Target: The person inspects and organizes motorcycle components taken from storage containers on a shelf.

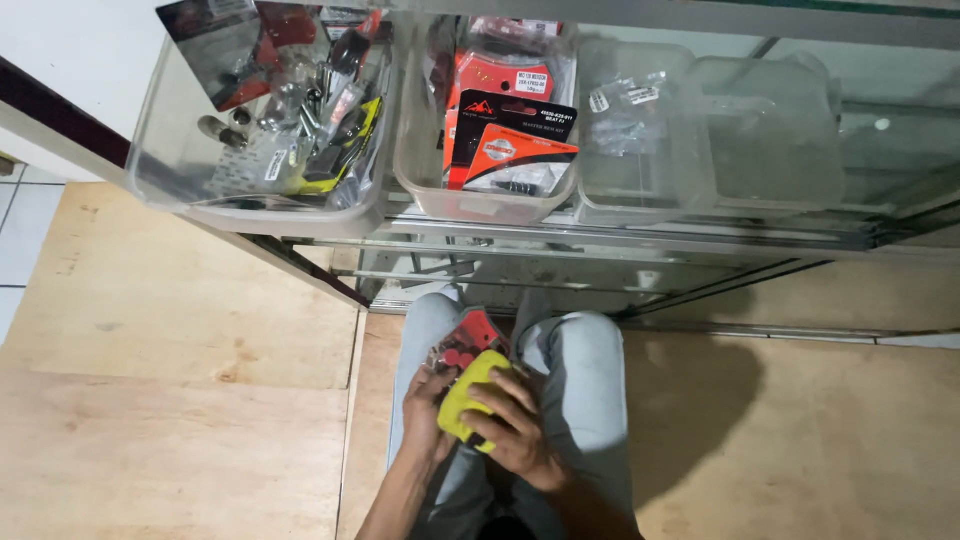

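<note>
Left hand (pixel 428 412): holds a small red blister pack (pixel 468 342) over the lap; fingers curled around the lower edge of the pack, thumb side hidden.
Right hand (pixel 516 428): fingers pressed together and bent over a yellow cloth (pixel 468 398), pressing it against the pack.
Location of pack and cloth: between the knees, above the grey trousers (pixel 590 380), in front of the glass display cabinet (pixel 700 240).
Progress, as judged: the cloth covers the lower half of the pack, the upper red half lies uncovered; wiping appears to be under way, not finished. Whether the rear face has been treated cannot be told.
Remaining stock: left clear plastic bin (pixel 170 180) holds mixed small parts, bolts and packets; middle clear bin (pixel 480 200) holds red and black carded packs; right clear bin (pixel 640 190) holds a few small clear bags; a further bin (pixel 780 140) behind the glass looks almost bare.
Surface: plywood floor panels (pixel 170 400), light brown, with stains and a visible seam.
Room: white floor tiles (pixel 25 230) at the left edge; cabinet frame of metal rails with glass shelves; the person's shadow falls on the floor at the right.
</note>
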